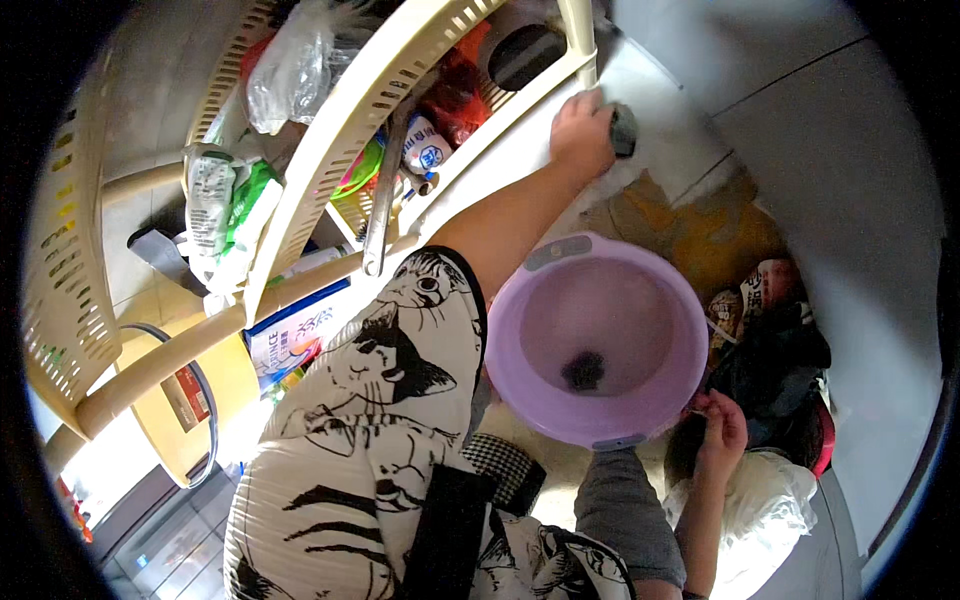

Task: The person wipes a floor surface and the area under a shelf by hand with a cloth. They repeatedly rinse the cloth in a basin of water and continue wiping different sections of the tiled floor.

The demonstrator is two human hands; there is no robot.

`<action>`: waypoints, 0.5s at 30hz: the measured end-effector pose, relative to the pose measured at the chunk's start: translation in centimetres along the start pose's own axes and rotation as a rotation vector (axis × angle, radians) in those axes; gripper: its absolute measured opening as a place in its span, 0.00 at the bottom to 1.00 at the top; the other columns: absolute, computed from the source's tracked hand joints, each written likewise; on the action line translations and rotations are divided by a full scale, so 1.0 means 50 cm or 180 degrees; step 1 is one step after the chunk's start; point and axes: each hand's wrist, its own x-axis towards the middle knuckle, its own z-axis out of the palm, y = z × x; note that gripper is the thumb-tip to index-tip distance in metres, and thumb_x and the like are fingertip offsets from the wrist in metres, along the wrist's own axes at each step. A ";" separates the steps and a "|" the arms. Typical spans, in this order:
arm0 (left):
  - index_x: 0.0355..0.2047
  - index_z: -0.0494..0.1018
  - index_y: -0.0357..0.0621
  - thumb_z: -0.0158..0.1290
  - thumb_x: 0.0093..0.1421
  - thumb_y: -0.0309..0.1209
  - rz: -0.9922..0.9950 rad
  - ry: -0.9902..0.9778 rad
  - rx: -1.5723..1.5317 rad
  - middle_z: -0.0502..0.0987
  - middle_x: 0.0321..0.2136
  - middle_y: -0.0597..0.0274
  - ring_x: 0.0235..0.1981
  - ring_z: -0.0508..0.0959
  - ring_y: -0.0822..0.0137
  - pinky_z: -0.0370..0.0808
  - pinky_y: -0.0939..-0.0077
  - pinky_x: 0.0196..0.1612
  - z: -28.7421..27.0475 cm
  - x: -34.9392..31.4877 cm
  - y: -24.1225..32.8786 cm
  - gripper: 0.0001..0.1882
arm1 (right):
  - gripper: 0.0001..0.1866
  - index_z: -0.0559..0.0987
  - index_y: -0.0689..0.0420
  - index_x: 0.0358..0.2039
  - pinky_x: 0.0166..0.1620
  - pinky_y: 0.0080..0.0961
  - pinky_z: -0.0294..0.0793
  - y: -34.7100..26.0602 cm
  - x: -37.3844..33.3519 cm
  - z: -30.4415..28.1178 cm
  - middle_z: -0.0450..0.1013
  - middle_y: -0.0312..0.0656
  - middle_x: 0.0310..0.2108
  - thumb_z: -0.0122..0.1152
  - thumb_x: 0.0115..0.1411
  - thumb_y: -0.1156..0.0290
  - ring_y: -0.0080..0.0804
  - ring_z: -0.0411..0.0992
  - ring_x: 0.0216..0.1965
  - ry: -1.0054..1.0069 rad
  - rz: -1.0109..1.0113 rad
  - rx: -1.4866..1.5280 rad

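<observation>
My left hand (582, 132) reaches far forward along the white tiled surface beside the shelf. Its fingers are closed on a dark grey scrubbing pad (623, 131), whose exact kind is hard to make out. Nearer to me stands a round lilac basin (697, 345) holding cloudy water. A small dark clump (582, 371) shows in the water, left of the middle. Just outside the basin's near right rim is my right hand (722, 432), fingers curled together; anything in them is too small to make out.
A cream plastic shelf rack (345, 120) on the left holds plastic bags (300, 65), packets and bottles. On the right lie a black bag (770, 370) in a red-rimmed bin and a white plastic bag (765, 515). Brown sheeting (715, 225) covers floor beyond the basin.
</observation>
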 end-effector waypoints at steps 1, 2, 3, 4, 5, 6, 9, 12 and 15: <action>0.51 0.66 0.54 0.52 0.49 0.31 0.0595 0.0272 0.0487 0.58 0.57 0.60 0.59 0.56 0.64 0.53 0.60 0.60 0.002 -0.002 0.003 0.25 | 0.09 0.73 0.65 0.40 0.43 0.23 0.70 0.015 -0.005 -0.006 0.73 0.41 0.33 0.48 0.60 0.77 0.27 0.71 0.35 0.0006 0.0102 0.0041; 0.52 0.65 0.54 0.52 0.50 0.32 0.1201 0.0566 0.0971 0.58 0.57 0.61 0.60 0.55 0.64 0.51 0.57 0.61 0.002 0.000 0.004 0.25 | 0.09 0.73 0.65 0.40 0.43 0.23 0.70 0.021 -0.007 -0.009 0.73 0.42 0.33 0.48 0.60 0.77 0.28 0.72 0.35 0.0019 0.0184 0.0085; 0.52 0.65 0.54 0.52 0.50 0.32 0.1195 0.0554 0.0971 0.58 0.57 0.61 0.60 0.55 0.64 0.51 0.57 0.61 0.007 -0.002 -0.001 0.25 | 0.09 0.73 0.65 0.40 0.43 0.23 0.70 0.021 -0.007 -0.009 0.73 0.42 0.33 0.48 0.60 0.77 0.28 0.72 0.35 0.0014 0.0196 0.0083; 0.55 0.61 0.54 0.48 0.54 0.33 0.1523 0.0055 0.1084 0.57 0.58 0.64 0.61 0.53 0.65 0.50 0.52 0.61 0.016 -0.005 -0.009 0.26 | 0.08 0.73 0.65 0.39 0.43 0.24 0.69 0.019 -0.007 -0.007 0.73 0.43 0.34 0.48 0.60 0.78 0.28 0.71 0.35 0.0022 0.0278 0.0093; 0.58 0.57 0.54 0.45 0.57 0.34 0.1847 -0.0448 0.1191 0.57 0.59 0.67 0.62 0.52 0.66 0.48 0.48 0.61 0.024 -0.007 -0.018 0.26 | 0.08 0.74 0.65 0.38 0.44 0.24 0.69 0.017 -0.008 -0.005 0.73 0.44 0.35 0.49 0.59 0.79 0.28 0.70 0.36 0.0030 0.0359 0.0104; 0.58 0.57 0.54 0.45 0.57 0.34 0.1837 -0.0451 0.1187 0.57 0.59 0.67 0.62 0.52 0.66 0.48 0.48 0.61 0.033 -0.008 -0.031 0.26 | 0.08 0.74 0.65 0.38 0.44 0.24 0.69 0.012 -0.006 -0.005 0.73 0.44 0.35 0.49 0.59 0.79 0.28 0.70 0.36 0.0022 0.0363 0.0097; 0.57 0.57 0.53 0.36 0.62 0.44 0.1121 -0.0216 0.1733 0.54 0.60 0.68 0.63 0.48 0.67 0.52 0.42 0.58 0.034 0.006 -0.073 0.24 | 0.08 0.74 0.64 0.38 0.44 0.24 0.69 0.004 0.001 0.000 0.72 0.44 0.35 0.48 0.59 0.79 0.28 0.70 0.36 -0.0030 0.0357 -0.0031; 0.54 0.63 0.56 0.42 0.58 0.31 0.0282 -0.0339 0.0797 0.59 0.58 0.64 0.60 0.56 0.66 0.59 0.52 0.57 0.004 0.020 -0.088 0.21 | 0.08 0.74 0.64 0.38 0.44 0.23 0.69 0.010 -0.001 -0.005 0.72 0.43 0.36 0.49 0.59 0.80 0.28 0.70 0.36 -0.0099 0.0277 0.0098; 0.50 0.66 0.56 0.44 0.52 0.22 0.0389 -0.0135 -0.0159 0.68 0.51 0.63 0.53 0.67 0.65 0.65 0.65 0.54 -0.006 0.040 -0.107 0.24 | 0.08 0.74 0.64 0.37 0.44 0.23 0.68 0.026 -0.007 -0.016 0.72 0.43 0.36 0.48 0.58 0.80 0.29 0.71 0.37 -0.0022 0.0504 -0.0086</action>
